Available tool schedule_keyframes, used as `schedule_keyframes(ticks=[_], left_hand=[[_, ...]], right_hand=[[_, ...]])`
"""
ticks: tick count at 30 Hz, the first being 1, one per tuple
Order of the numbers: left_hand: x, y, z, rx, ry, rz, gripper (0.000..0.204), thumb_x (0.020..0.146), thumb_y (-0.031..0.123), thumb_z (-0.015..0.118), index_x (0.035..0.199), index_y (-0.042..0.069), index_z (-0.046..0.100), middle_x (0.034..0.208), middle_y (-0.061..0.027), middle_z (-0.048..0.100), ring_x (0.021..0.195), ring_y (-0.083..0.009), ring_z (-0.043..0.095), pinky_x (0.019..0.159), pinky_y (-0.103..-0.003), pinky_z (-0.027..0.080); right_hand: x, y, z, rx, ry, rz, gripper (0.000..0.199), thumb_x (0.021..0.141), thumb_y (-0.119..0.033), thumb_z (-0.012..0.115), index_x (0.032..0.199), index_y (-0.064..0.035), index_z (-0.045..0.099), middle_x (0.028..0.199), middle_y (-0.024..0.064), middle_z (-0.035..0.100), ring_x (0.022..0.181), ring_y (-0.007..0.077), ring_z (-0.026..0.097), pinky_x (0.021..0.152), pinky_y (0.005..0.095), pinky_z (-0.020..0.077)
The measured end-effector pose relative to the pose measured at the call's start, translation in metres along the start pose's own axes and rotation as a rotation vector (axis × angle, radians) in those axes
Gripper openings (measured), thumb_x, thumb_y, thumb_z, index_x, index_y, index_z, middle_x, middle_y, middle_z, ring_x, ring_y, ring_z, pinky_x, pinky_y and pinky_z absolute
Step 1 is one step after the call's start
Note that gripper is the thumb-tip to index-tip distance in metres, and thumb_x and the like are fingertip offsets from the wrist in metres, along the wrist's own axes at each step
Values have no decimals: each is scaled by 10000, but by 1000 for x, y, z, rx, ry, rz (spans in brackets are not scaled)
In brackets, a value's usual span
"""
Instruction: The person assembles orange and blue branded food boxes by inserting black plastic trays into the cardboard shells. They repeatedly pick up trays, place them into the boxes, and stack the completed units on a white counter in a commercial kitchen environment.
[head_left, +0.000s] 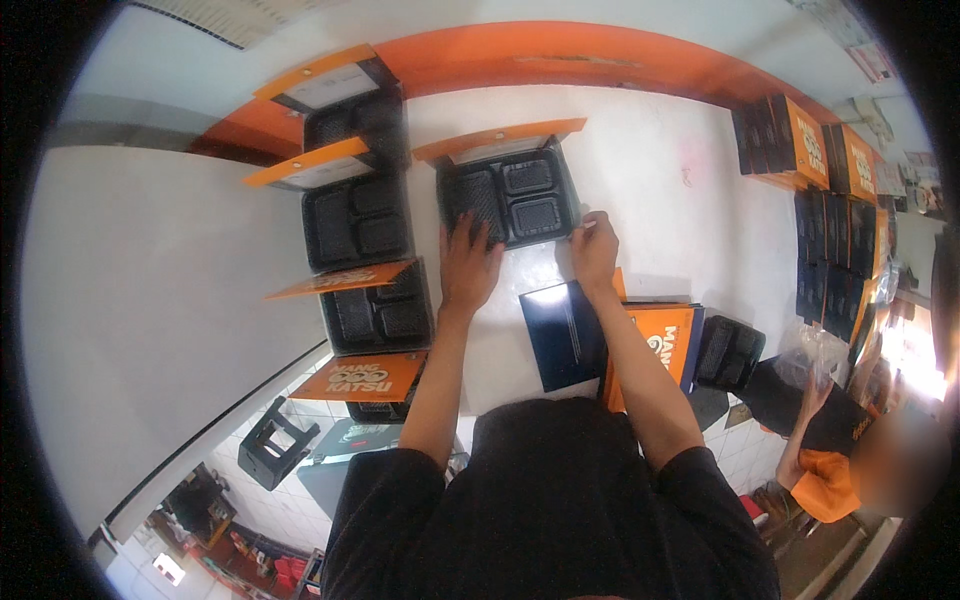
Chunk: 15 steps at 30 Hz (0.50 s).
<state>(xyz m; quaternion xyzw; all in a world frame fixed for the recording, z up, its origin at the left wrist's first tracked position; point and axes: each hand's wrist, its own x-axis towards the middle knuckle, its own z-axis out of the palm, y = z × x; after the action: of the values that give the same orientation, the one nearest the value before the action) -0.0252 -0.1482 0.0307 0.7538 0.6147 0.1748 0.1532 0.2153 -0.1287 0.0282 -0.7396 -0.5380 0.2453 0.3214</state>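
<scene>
Pressing left hand [468,262] flat into black tray [510,200], pinching its near rim with right hand [594,247], on white counter [650,190]; risking, likely, tray sliding into neighbouring open boxes [358,220] under uneven push.

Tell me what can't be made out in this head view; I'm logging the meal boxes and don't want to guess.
- Open black tray: its near left compartment is covered by the left hand.
- Right hand: its fingers hide the tray's near right corner, so the grip is unclear.
- Lowest box in the left row: its orange lid hides the tray.
- Stacks at right: bent by the fisheye rim, too small to count.
</scene>
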Motion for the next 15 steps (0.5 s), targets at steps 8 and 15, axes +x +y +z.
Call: schedule_keyframes(ticks=[8, 15], left_hand=[[52, -14, 1, 176, -21, -29, 502, 968, 286, 614, 1389, 15, 588, 1540, -252, 428, 1491, -380, 334, 1226, -658, 60], [75, 11, -3, 231, 147, -239, 580, 945, 186, 622, 1487, 36, 481, 1609, -235, 327, 1538, -389, 227, 1231, -653, 55]], right_hand=[[33, -6, 20, -5, 63, -262, 150, 879, 47, 599, 1016, -11, 615, 839, 181, 630, 779, 325, 670, 715, 415, 519], [79, -25, 52, -24, 36, -324, 193, 887, 17, 618, 1072, -9, 667, 919, 219, 653, 847, 382, 663, 760, 457, 529]])
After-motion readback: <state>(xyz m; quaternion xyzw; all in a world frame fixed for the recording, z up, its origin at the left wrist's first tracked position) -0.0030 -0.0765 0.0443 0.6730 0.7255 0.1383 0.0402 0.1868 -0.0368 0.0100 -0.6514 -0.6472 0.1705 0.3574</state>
